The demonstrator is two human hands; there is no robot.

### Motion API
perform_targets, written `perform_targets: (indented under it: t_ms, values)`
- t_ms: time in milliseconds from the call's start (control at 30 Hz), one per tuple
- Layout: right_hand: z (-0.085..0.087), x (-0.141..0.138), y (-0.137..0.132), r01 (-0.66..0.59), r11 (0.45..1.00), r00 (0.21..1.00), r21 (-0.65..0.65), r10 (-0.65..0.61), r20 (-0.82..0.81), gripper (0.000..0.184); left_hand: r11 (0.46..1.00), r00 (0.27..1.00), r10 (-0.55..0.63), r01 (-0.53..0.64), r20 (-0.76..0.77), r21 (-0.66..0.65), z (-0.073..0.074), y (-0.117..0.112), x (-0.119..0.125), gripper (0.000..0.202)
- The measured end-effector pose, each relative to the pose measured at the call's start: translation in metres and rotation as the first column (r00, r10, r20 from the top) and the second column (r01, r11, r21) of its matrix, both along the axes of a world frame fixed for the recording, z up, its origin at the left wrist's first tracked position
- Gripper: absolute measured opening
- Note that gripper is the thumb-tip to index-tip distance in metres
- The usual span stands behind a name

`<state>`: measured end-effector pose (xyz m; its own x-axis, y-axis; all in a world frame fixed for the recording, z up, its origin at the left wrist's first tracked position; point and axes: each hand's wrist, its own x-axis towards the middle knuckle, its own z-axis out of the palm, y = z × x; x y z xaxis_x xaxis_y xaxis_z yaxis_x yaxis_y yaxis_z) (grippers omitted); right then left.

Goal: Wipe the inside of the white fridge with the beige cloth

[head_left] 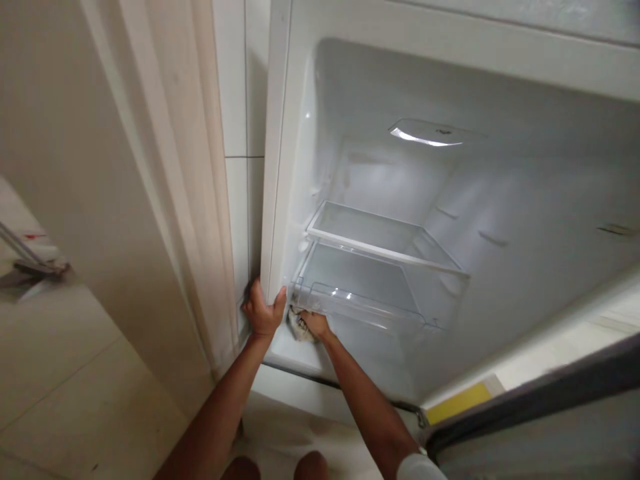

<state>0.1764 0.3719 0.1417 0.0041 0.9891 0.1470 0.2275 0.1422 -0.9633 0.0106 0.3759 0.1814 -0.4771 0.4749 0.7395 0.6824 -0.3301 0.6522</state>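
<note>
My left hand (pixel 264 313) grips the outer left edge of a white refrigerator (pixel 276 200), thumb at the front and fingers round the side. Inside the lower left corner, my right hand (pixel 316 325) is closed on a crumpled, pale patterned cloth (pixel 301 328). The cloth presses near the left inner wall, just below a clear plastic drawer front (pixel 360 305). Part of the cloth is hidden by my fingers. Above the drawer sits a glass shelf (pixel 380 233) with a white rim.
A lit lamp cover (pixel 425 133) is on the compartment's ceiling. The open door with its dark gasket (pixel 540 393) stands at the right, near a yellow item (pixel 459 403). A wooden door frame (pixel 165 167) rises close on the left. A blurred broom-like object (pixel 35 267) is beyond it.
</note>
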Motion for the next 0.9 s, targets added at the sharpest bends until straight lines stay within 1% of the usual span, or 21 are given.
perform_targets:
  t_ms: [67, 100, 200, 267, 333, 400, 467, 500, 567, 633, 700, 767, 833, 867, 900]
  values:
    - [0.001, -0.007, -0.012, -0.015, 1.000, 0.998, -0.020, 0.014, -0.061, 0.022, 1.000, 0.999, -0.030, 0.031, 0.015, -0.004, 0.004, -0.001, 0.001, 0.070]
    - [0.003, -0.008, -0.021, -0.024, 0.999, 0.995, -0.026, 0.022, -0.100, 0.024, 0.998, 0.998, -0.053, 0.053, 0.029, -0.014, 0.007, -0.003, 0.002, 0.070]
    - [0.010, -0.005, -0.060, -0.054, 0.997, 0.975, -0.053, 0.041, -0.218, 0.039, 0.989, 0.986, -0.139, 0.143, 0.095, -0.042, 0.018, -0.013, 0.004, 0.069]
    - [0.016, 0.000, -0.089, -0.054, 0.996, 0.957, -0.075, 0.031, -0.289, 0.044, 0.976, 0.967, -0.201, 0.211, 0.157, -0.050, 0.029, -0.022, 0.004, 0.069]
    - [0.023, 0.006, -0.116, -0.014, 0.997, 0.939, -0.082, -0.015, -0.345, 0.046, 0.952, 0.935, -0.277, 0.298, 0.222, -0.067, 0.039, -0.033, 0.002, 0.066]
    - [0.032, 0.014, -0.141, 0.056, 0.995, 0.908, -0.086, -0.087, -0.410, 0.049, 0.914, 0.887, -0.341, 0.390, 0.313, -0.109, 0.048, -0.046, -0.001, 0.062]
    - [0.043, 0.022, -0.161, 0.139, 0.984, 0.848, -0.109, -0.176, -0.499, 0.055, 0.884, 0.842, -0.353, 0.443, 0.408, -0.149, 0.051, -0.065, -0.004, 0.056]
    - [0.049, 0.026, -0.169, 0.180, 0.976, 0.808, -0.125, -0.219, -0.546, 0.058, 0.879, 0.828, -0.339, 0.447, 0.447, -0.162, 0.050, -0.078, -0.004, 0.054]
    - [0.065, 0.032, -0.183, 0.259, 0.955, 0.725, -0.143, -0.290, -0.625, 0.065, 0.882, 0.815, -0.308, 0.438, 0.491, -0.173, 0.044, -0.108, 0.000, 0.052]
    - [0.083, 0.036, -0.195, 0.320, 0.941, 0.676, -0.108, -0.307, -0.670, 0.069, 0.870, 0.780, -0.321, 0.467, 0.538, -0.157, 0.033, -0.142, 0.010, 0.049]
    - [0.103, 0.037, -0.205, 0.356, 0.934, 0.657, -0.034, -0.276, -0.701, 0.070, 0.796, 0.606, -0.394, 0.601, 0.691, -0.074, 0.022, -0.174, 0.024, 0.046]
    - [0.121, 0.037, -0.215, 0.360, 0.932, 0.660, 0.037, -0.227, -0.717, 0.071, 0.732, 0.469, -0.380, 0.680, 0.797, -0.050, 0.016, -0.200, 0.037, 0.045]
    - [0.136, 0.036, -0.223, 0.354, 0.932, 0.663, 0.076, -0.193, -0.723, 0.071, 0.699, 0.377, -0.340, 0.714, 0.862, -0.037, 0.016, -0.215, 0.047, 0.043]
    - [0.142, 0.036, -0.227, 0.352, 0.932, 0.664, 0.086, -0.183, -0.725, 0.072, 0.683, 0.330, -0.321, 0.730, 0.888, -0.025, 0.019, -0.220, 0.049, 0.042]
    - [0.146, 0.036, -0.230, 0.350, 0.932, 0.664, 0.094, -0.176, -0.727, 0.072, 0.653, 0.266, -0.303, 0.757, 0.915, -0.004, 0.023, -0.224, 0.050, 0.042]
